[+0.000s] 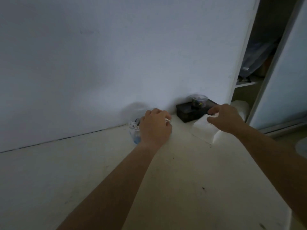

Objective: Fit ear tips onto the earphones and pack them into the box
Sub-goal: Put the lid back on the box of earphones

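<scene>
Against the wall: black box [189, 112] sits at the far edge of the table [99, 163], pushed back so the near surface is free for work; it serves as the landmark below.
Tub: a clear round tub [198, 100] of small dark and coloured bits stands on top of the black box, probably parked there to save room; whether these are ear tips is too blurred to tell.
White pack: a soft-looking white block [205, 130] lies touching the black box's near right corner; it could be tissue or a carton, I cannot tell which.
Earphones: a white tangle, seemingly the earphones [133, 126], lies well to the left of the black box, over a clear bag [135, 138] with a blue patch.
Left hand: left hand [156, 127] is left of the black box with fingers curled tight round part of that white tangle, most likely gathering it up.
Right hand: right hand [226, 118] hangs just right of the black box, above the white pack, fingers loosely spread and holding nothing, seemingly poised to take a box.
Which box: the task's box may be the black one or the white one; unclear.
Stage: early, by my reading; no tip is visibly fitted and nothing is packed.
</scene>
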Available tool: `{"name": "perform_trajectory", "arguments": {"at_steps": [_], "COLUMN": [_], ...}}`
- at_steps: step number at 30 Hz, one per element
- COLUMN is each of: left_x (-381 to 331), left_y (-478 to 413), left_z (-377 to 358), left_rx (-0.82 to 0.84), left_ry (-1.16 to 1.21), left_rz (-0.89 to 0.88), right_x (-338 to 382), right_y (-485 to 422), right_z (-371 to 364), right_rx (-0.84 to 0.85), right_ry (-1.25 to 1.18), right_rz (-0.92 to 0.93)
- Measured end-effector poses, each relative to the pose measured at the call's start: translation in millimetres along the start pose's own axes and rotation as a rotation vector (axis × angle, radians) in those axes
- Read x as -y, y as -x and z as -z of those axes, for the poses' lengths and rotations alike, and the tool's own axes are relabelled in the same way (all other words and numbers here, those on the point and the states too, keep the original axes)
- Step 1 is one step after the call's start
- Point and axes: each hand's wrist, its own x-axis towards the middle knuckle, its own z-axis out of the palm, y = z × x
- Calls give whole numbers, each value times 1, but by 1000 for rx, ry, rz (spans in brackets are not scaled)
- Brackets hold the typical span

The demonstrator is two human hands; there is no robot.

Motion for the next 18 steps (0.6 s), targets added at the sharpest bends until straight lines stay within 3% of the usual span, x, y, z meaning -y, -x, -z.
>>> {"name": "perform_trajectory", "arguments": {"at_steps": [5, 9, 13, 16, 18], "left_x": [10, 38, 52, 62, 68], "left_y": [0, -3, -8, -14, -17], "left_z": [-9, 0, 10, 19, 23], "left_rx": [-1, 23, -13, -29, -41], "left_ry": [-136, 124, 329, 401, 574], "left_rz": [405, 705, 853, 963, 1044], "right_x": [25, 64, 98, 105, 98], "right_y": [14, 18, 11, 3, -3], "right_z": [-13, -40, -69, -82, -88], "right_rx": [1, 100, 238, 201, 170], "right_ry": [-29, -152, -250, -376, -514], "right_rz": [136, 195, 102, -4, -90]}}
